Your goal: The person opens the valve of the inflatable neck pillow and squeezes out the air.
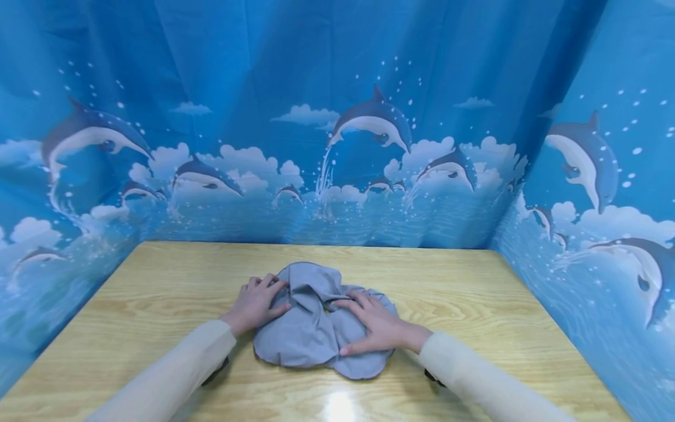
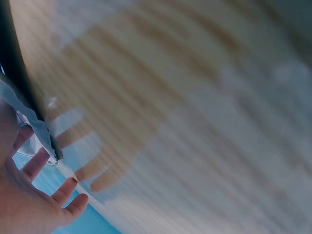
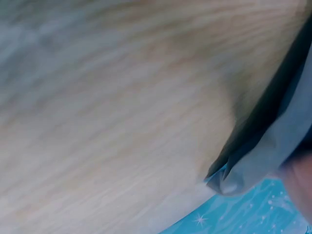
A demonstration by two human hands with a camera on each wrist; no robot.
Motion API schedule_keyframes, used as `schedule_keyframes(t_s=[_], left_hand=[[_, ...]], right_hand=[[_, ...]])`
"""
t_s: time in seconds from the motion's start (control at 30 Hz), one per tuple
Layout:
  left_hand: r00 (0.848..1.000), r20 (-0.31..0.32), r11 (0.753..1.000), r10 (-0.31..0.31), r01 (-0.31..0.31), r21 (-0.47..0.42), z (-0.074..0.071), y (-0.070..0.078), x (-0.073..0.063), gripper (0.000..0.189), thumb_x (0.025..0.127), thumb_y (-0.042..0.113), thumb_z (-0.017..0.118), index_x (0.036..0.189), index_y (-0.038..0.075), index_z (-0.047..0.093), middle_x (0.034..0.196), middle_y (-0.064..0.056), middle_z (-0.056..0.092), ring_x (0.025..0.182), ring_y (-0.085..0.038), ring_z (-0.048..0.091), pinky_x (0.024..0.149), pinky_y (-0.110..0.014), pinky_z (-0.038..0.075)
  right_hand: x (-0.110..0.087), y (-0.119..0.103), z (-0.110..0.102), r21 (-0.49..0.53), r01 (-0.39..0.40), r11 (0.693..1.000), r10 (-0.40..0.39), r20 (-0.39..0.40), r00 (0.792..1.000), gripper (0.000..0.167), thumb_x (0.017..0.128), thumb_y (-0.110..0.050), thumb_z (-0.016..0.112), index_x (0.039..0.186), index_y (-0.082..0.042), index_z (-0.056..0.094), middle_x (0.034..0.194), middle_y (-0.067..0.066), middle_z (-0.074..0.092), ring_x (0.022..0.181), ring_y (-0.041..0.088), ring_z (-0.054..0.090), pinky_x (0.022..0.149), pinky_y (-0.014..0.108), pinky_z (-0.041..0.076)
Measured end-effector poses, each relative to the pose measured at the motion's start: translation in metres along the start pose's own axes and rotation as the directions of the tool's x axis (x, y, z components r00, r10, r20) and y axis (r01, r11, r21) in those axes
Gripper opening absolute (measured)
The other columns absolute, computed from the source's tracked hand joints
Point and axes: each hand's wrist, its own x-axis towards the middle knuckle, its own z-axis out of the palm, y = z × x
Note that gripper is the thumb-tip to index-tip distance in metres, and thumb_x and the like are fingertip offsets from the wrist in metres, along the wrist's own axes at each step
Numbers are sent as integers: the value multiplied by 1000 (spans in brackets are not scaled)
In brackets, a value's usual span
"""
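Note:
A crumpled grey fabric piece [image 1: 303,340] with rounded, dark-edged lobes lies on the wooden table, its folds gathered toward the middle. A small bit of yellow shows among those folds. My left hand [image 1: 255,306] rests at its left edge, thumb and fingers spread apart. Over its right half lies my right hand [image 1: 378,325], fingers spread and fingertips at the central fold. In the left wrist view, the left hand [image 2: 29,195] has its fingers by the fabric's rim [image 2: 36,124]. The right wrist view shows mainly the fabric's raised edge [image 3: 265,156].
The wood-grain table [image 1: 453,293] extends around the fabric on all sides. Blue curtains [image 1: 253,117] printed with dolphins hang along its back and both sides. A bright light reflection shows near the front of the table.

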Motion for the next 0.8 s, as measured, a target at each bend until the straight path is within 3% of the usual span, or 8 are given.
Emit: schedule_keyframes(t_s=[0.17, 0.33, 0.43, 0.57, 0.8], left_hand=[[1000, 5, 1000, 3, -3, -5, 1, -1, 0, 53, 84, 47, 59, 128, 17, 51, 126, -11, 47, 112, -42, 42, 86, -54, 37], [1000, 2, 1000, 3, -3, -9, 1, 0, 0, 53, 84, 47, 59, 128, 18, 51, 126, -12, 47, 112, -43, 42, 85, -55, 37], [1000, 5, 1000, -2, 2, -9, 0, 0, 1, 53, 84, 47, 59, 127, 18, 51, 127, -12, 47, 112, -43, 42, 86, -55, 37], [1000, 8, 1000, -4, 4, -8, 0, 1, 0, 52, 84, 47, 59, 127, 19, 51, 127, -12, 47, 112, -43, 42, 86, -55, 37], [1000, -3, 1000, 4, -4, -10, 2, 0, 0, 51, 84, 48, 59, 125, 19, 52, 125, -11, 48, 111, -42, 43, 85, -54, 37]], right_hand=[[-5, 5, -4, 20, 77, 997, -78, 72, 994, 101, 62, -62, 72, 144, -34, 19, 151, 13, 10, 137, 38, 16, 102, 63, 19], [-7, 9, -2, -78, 109, 991, -107, 30, 994, 98, 66, -66, 66, 144, -33, 19, 151, 13, 15, 134, 43, 21, 102, 64, 19], [-8, 12, 2, -139, 101, 985, -104, -13, 994, 88, 72, -65, 61, 144, -32, 21, 150, 11, 21, 132, 43, 25, 102, 61, 23], [-10, 15, 5, -144, 71, 987, -78, -45, 996, 79, 78, -60, 59, 143, -32, 25, 149, 9, 25, 132, 41, 27, 102, 58, 25], [-9, 15, 6, -132, 34, 991, -41, -49, 998, 78, 79, -57, 59, 143, -30, 25, 150, 10, 22, 130, 42, 27, 98, 60, 30]])
